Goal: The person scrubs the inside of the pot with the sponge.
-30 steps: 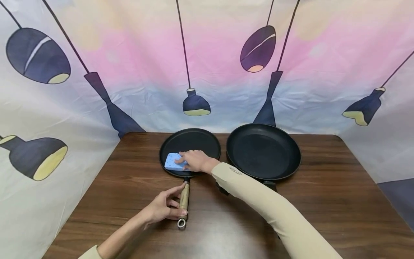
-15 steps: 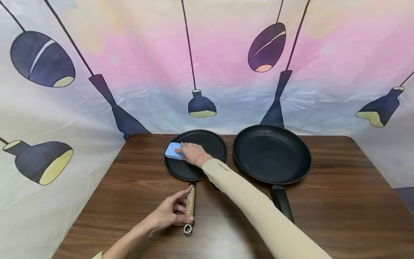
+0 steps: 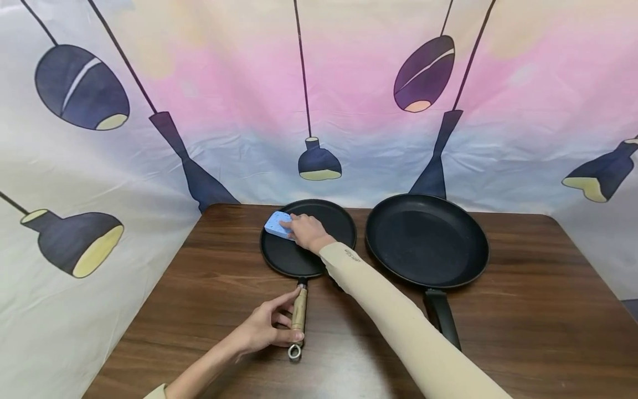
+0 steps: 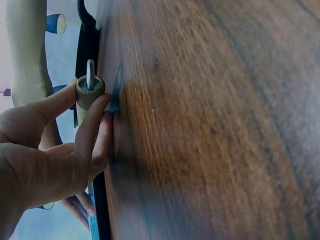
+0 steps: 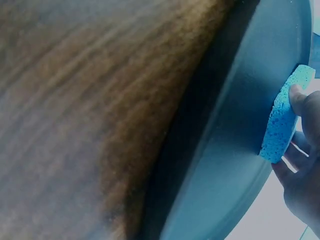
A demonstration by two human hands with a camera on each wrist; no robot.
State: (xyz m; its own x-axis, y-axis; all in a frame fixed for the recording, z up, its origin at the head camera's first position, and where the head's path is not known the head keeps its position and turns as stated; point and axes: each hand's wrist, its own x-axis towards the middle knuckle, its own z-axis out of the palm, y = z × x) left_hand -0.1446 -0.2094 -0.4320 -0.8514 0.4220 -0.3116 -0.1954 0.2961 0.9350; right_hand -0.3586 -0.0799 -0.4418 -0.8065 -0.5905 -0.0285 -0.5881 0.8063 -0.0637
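A flat round black pan (image 3: 284, 255) lies on the table, its tan handle (image 3: 299, 310) pointing toward me and ending in a metal ring. My left hand (image 3: 264, 327) pinches that handle between thumb and fingers; the left wrist view shows the handle (image 4: 85, 102) end-on between them. Over the pan's far left part, my right hand (image 3: 307, 230) grips a blue sponge (image 3: 277, 224). In the right wrist view the sponge (image 5: 282, 120) touches the pan's surface, with thumb on one side and fingers on the other.
To the right stands a larger black frying pan (image 3: 426, 241), its black handle (image 3: 441, 318) partly behind my right sleeve. The brown wooden table (image 3: 538, 310) ends at a fabric backdrop (image 3: 239, 100) printed with lamps.
My right hand has moved the sponge from the pan's near left toward its far left edge. My left hand keeps its hold on the handle. The head view has shifted slightly.
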